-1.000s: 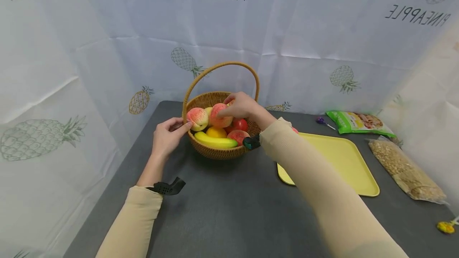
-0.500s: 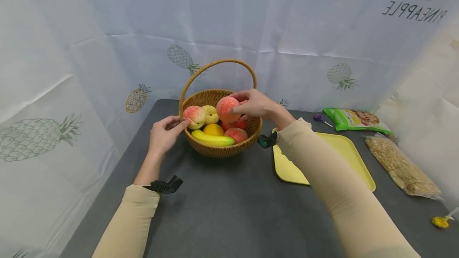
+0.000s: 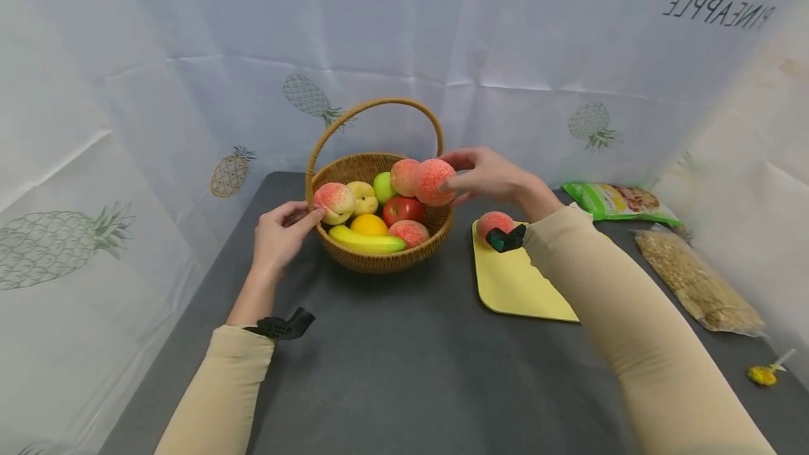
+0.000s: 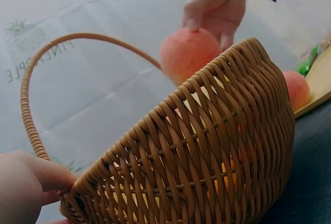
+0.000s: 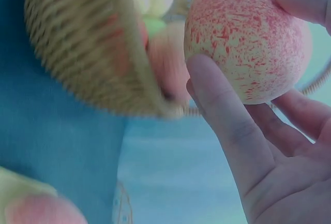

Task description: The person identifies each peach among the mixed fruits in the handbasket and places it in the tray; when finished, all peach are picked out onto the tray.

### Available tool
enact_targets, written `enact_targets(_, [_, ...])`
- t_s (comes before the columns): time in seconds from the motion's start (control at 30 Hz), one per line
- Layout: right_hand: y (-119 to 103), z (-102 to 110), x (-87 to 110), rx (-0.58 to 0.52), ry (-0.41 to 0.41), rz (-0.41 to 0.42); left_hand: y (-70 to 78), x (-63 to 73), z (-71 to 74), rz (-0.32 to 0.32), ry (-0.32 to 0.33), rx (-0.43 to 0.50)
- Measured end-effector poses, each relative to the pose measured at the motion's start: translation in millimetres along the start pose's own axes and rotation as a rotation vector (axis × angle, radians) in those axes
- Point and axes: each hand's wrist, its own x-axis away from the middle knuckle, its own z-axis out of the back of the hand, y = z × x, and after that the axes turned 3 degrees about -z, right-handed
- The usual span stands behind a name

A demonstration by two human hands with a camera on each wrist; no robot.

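Observation:
My right hand (image 3: 489, 175) holds a pink-red peach (image 3: 435, 182) at the right rim of a wicker basket (image 3: 385, 265); its thumb and fingers press the peach's sides in the right wrist view. At the basket's left side, my left hand (image 3: 278, 239) pinches the rim beside the handle's foot. Inside lie a peach (image 3: 335, 203) at the left, a yellow fruit (image 3: 362, 197), a green fruit (image 3: 383, 187), a red apple (image 3: 403, 210), an orange (image 3: 369, 225), a banana (image 3: 366, 241) and more peaches, one (image 3: 405, 177) partly hidden behind the held one.
Right of the basket lies a yellow tray (image 3: 518, 283) with a peach (image 3: 495, 224) at its far left corner; my right forearm covers part of it. Beyond are a green snack packet (image 3: 622, 202), a clear bag of grains (image 3: 698, 281) and a small yellow item on a stick (image 3: 762, 375).
My right hand has lifted the peach from among the basket's fruit and carried it right to the rim, uncovering the green fruit and the apple. The left hand keeps its hold on the basket.

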Motion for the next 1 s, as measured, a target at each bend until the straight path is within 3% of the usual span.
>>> enact_targets(0.33, [24,37,29.3,0.065,0.073,-0.047,0.2,0.5,2.0,0.003,0.01,-0.004])
enact_targets(0.73, [81,73,72.0,0.071,0.132,-0.139,-1.2,1.4,-1.9,0.046,0.052,0.039])
enact_targets(1.0, [117,99,99.8,0.046,0.147,-0.213,0.7,0.8,-6.9,0.034,0.045,0.029])
